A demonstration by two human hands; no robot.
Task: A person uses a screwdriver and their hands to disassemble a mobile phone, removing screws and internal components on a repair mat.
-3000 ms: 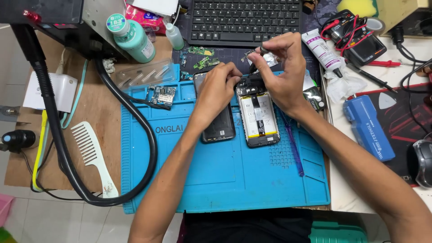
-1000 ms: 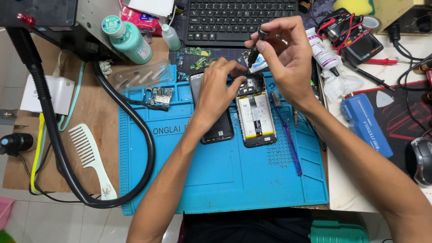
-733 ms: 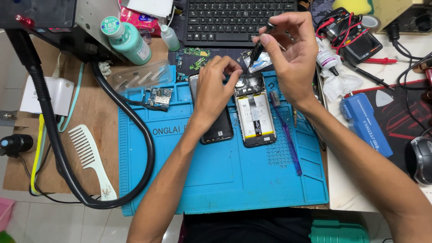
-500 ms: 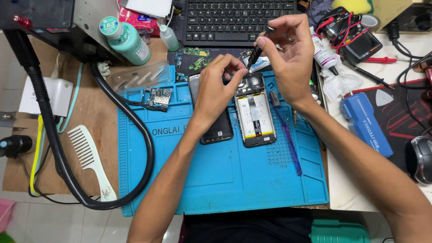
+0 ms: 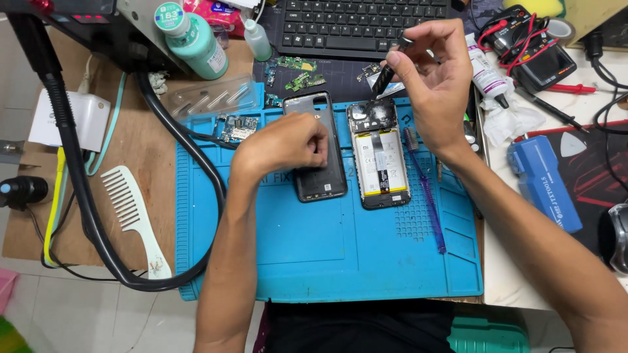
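Observation:
An opened phone with its battery showing lies on the blue work mat. Left of it lies a black back cover. My left hand rests on that cover with the fingers curled in; whether they pinch anything is hidden. My right hand is raised above the phone's top end and grips a thin black screwdriver, tip pointing down toward the phone.
A black keyboard and small circuit boards lie behind the mat. A purple brush lies right of the phone. Around are a teal bottle, white comb, thick black hose, blue case and multimeter.
My left hand has moved left from the open phone's top onto the back cover. My right hand lifted the screwdriver up and away from the phone.

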